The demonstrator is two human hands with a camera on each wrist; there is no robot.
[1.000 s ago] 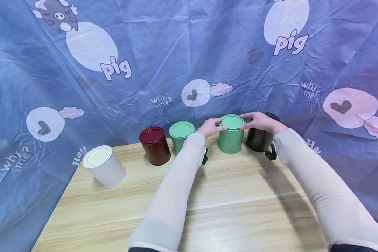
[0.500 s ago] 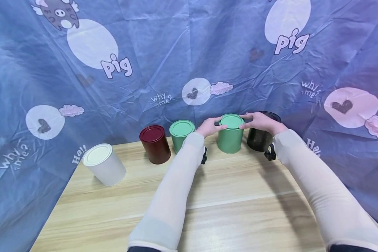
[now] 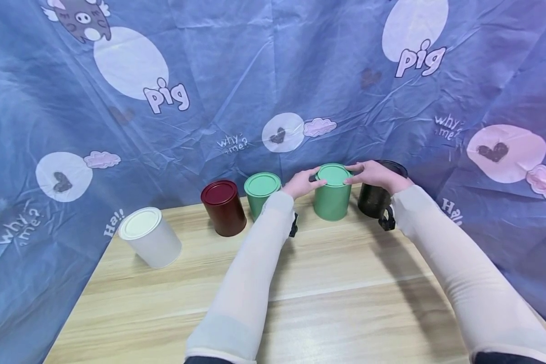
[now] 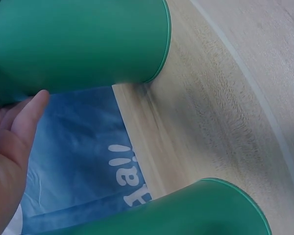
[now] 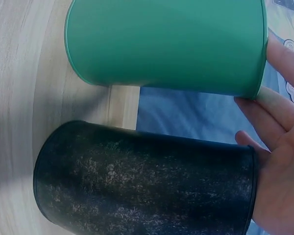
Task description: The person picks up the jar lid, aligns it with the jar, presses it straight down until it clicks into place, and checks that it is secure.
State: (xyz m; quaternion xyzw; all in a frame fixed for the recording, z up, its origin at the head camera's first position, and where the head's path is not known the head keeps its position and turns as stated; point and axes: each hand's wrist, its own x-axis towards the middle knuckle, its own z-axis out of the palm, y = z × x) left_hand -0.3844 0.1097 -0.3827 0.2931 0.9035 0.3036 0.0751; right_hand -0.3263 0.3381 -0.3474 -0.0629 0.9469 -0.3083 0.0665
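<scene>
A green lidded can (image 3: 332,203) stands upright near the table's back edge, held at its top rim from both sides. My left hand (image 3: 301,183) grips the left side, with the thumb at the front and the other fingers reaching behind. On the opposite side, my right hand (image 3: 378,175) grips the same rim between thumb and fingers. The left wrist view shows a fingertip at the green can's upper side (image 4: 83,44). In the right wrist view, fingers meet its rim while the palm lies close to the top of a speckled black can (image 5: 142,181).
Left of the held can stand a second green can (image 3: 262,186), partly behind my left sleeve, a dark red can (image 3: 224,215) and a white can (image 3: 156,245). The wooden table (image 3: 164,313) meets a blue printed cloth (image 3: 218,101) at the back.
The held green can and both hands have shifted very slightly left, and the gap to the black can looks a little wider. The grip looks the same.
</scene>
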